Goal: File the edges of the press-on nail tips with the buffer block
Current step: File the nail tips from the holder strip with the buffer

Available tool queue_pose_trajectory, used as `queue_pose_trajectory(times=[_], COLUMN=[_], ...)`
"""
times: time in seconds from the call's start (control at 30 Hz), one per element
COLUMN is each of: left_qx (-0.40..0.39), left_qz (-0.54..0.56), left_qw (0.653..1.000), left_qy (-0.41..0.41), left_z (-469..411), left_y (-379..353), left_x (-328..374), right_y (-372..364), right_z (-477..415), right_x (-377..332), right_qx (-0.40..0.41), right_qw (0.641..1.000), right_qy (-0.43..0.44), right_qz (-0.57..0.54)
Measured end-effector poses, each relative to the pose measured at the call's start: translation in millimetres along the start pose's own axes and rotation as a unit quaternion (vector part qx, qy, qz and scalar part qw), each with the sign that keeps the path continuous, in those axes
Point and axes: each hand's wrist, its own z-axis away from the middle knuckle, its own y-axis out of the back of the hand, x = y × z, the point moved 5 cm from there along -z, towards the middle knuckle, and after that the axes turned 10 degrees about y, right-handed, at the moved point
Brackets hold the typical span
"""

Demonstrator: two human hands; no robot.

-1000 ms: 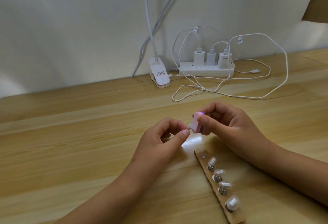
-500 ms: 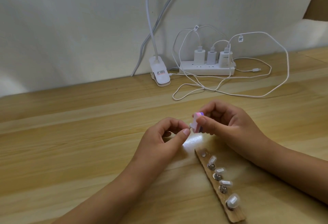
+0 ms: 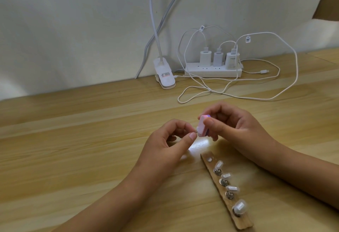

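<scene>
Hardly anything has moved since the earlier frames: both hands stay at the same spot over the middle of the desk (image 3: 73,149), and the buffer block (image 3: 202,126) still meets the nail tip (image 3: 198,130) between them. The right hand (image 3: 236,130) grips the pink buffer block, thumb on its near face and curled fingers behind it, so the block stands nearly upright with its top leaning slightly right. The left hand (image 3: 165,145) pinches the nail tip between thumb and forefinger, with its other fingers curled loosely toward the palm. That tip is small and mostly hidden by the fingertips. The block's lower left edge touches it, just right of the left thumb.

Just below the right hand, a brown strip (image 3: 243,223) lies on the desk and runs diagonally toward the near edge. Four other nail tips (image 3: 227,176) sit on metal studs (image 3: 224,182) along it, and the stud at its far end is bare. Both forearms come in from the near edge, one on each side of the strip.

Along the far edge, against the wall, lie a white power strip (image 3: 212,70) with three chargers plugged in, looping white cables (image 3: 286,92), and to its left a white lamp clip (image 3: 165,77)
</scene>
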Motion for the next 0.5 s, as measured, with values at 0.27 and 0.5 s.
queue_pose_trajectory(times=[0.27, 0.5], left_qx=[-0.002, -0.005], left_qz=[0.004, -0.003], left_qw=[1.0, 1.0], left_qy=[-0.004, -0.007], left_z=[-0.1, -0.3], left_y=[-0.6, 0.0], left_x=[0.6, -0.6], right_y=[1.8, 3.1], right_z=[1.1, 0.7], right_x=[-0.3, -0.9], right_qx=[0.007, 0.019], right_qw=[1.0, 0.998], right_qy=[0.004, 0.008], right_qz=[0.015, 0.059])
